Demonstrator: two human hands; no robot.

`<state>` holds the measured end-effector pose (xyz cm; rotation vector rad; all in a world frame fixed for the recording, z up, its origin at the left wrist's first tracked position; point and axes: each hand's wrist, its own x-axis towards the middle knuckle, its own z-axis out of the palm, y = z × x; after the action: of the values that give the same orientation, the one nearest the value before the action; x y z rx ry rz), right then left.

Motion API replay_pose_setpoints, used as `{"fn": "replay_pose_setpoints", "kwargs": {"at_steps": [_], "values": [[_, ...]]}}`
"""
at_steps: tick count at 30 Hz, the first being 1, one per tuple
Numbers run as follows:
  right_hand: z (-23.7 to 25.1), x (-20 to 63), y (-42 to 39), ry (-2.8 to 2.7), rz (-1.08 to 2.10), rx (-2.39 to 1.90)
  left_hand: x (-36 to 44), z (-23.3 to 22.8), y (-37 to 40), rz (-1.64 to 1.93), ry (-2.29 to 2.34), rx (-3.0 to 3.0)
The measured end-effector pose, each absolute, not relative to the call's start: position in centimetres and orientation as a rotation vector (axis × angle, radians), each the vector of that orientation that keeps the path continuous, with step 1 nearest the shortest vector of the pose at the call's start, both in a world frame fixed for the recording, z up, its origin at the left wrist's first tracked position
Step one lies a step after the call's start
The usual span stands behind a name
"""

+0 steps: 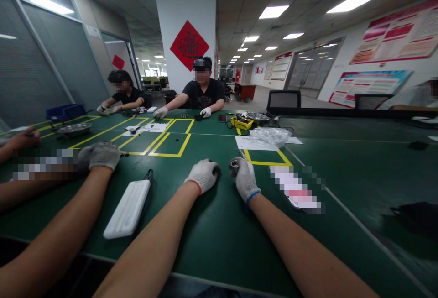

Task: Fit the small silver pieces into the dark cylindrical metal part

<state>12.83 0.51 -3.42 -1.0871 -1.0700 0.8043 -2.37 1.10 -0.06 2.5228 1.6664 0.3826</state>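
Both my hands wear whitish knit gloves and are held low over the green table (219, 225), a short gap between them. My left hand (202, 175), with an orange cuff edge, is curled closed; a dark patch shows at its fingertips, too small to name. In my right hand (245, 180), with a blue cuff edge, a small round metal part (234, 164) with a ring-shaped end sits between thumb and fingers. To the right of it lies a phone (297, 190), blurred over. Left of my left forearm is a white power bank (126, 209) with a dark object along its edge.
A co-worker's gloved hand (101, 155) works close on the left. Yellow tape (166, 154) marks boxes on the table. Ahead lie clear plastic wrap (268, 138), a yellow tool (239, 123), a metal dish (74, 129) and a blue bin (65, 112). Two people sit across.
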Motion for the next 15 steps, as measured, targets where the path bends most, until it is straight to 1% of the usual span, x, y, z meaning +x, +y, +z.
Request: {"fn": "replay_pose_setpoints", "kwargs": {"at_steps": [5,10,15], "values": [[-3.38,12.81,0.26,-1.104,0.726,-1.108,-2.16,-0.07,1.36,0.377,1.624,2.502],[-3.68,12.75,0.37,-1.120,0.719,-1.082,-2.07,0.13,1.28,0.378,1.608,2.498],[-3.76,12.62,0.50,-1.097,0.742,-1.096,-2.04,0.40,0.99,0.301,1.758,2.500]]}}
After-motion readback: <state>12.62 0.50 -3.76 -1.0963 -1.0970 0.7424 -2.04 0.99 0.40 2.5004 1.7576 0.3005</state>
